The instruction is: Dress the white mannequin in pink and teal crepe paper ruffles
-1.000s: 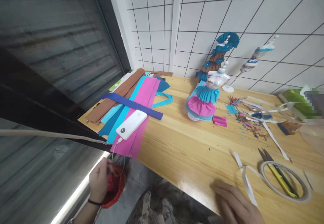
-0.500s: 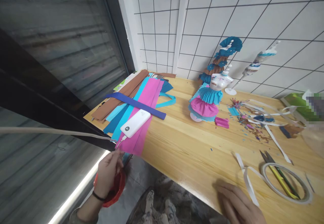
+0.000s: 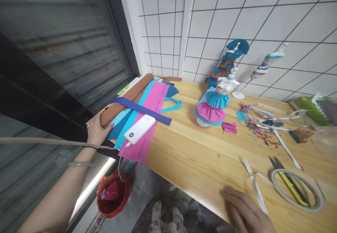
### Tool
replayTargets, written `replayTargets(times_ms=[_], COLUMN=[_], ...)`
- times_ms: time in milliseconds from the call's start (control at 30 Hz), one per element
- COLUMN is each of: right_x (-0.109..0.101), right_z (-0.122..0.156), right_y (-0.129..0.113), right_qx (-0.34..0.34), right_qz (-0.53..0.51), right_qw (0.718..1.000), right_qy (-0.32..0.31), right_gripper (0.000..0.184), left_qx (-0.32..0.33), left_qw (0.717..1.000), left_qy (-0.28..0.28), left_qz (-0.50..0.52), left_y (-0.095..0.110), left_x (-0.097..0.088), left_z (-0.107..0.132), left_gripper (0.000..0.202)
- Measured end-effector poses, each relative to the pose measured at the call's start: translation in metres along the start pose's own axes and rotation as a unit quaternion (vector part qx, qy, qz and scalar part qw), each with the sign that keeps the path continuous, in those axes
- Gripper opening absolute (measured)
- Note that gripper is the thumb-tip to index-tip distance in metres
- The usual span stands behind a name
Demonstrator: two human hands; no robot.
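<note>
My left hand (image 3: 97,131) is closed round the near end of the folded brown crepe paper (image 3: 126,97) at the table's left end, its thumb by the light blue strip (image 3: 121,117). Beside it lie pink crepe paper (image 3: 155,99) and a dark blue strip (image 3: 142,110) crossing the stack. A white power bank (image 3: 139,129) with a cable rests on the pink sheet. My right hand (image 3: 247,210) lies on the table's front edge, fingers loosely stretched out and holding nothing. To its right are a roll of tape (image 3: 320,205) and scissors (image 3: 276,164).
A small dress form (image 3: 228,85) in a blue and pink paper dress stands at the back, with more forms behind. Paper scraps (image 3: 260,131) litter the right side. A red bin (image 3: 126,196) sits below the left edge. A cord (image 3: 52,141) crosses near my left wrist.
My left hand has moved from the cable below the power bank, up and left, and grasped the brown crepe paper. The cable now hangs over the edge. My right hand has stayed put.
</note>
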State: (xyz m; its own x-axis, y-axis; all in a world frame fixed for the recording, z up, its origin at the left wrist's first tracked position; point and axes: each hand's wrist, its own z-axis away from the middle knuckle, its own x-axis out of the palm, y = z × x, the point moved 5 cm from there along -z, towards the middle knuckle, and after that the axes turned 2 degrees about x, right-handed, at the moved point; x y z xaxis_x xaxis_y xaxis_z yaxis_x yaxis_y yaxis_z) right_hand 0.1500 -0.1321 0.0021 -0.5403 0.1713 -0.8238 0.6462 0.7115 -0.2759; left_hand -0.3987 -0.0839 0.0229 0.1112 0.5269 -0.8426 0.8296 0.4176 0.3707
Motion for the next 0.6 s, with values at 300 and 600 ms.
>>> replayTargets(times_ms=[300,600], right_x=[-0.003,-0.002], right_z=[-0.006,0.000], right_y=[-0.001,0.003], right_qx=[0.008,0.015], right_qz=[-0.007,-0.017], right_qw=[1.000,1.000], right_qy=[-0.001,0.007], right_gripper=[0.023,0.023], left_qx=[-0.084,-0.065], left_qw=[0.982,0.968], left_qy=[0.065,-0.039], left_qz=[0.154,0.237], left_y=[-0.002,0.032], left_x=[-0.022,-0.025], left_z=[-0.070,-0.089], left_gripper=[0.036,0.043])
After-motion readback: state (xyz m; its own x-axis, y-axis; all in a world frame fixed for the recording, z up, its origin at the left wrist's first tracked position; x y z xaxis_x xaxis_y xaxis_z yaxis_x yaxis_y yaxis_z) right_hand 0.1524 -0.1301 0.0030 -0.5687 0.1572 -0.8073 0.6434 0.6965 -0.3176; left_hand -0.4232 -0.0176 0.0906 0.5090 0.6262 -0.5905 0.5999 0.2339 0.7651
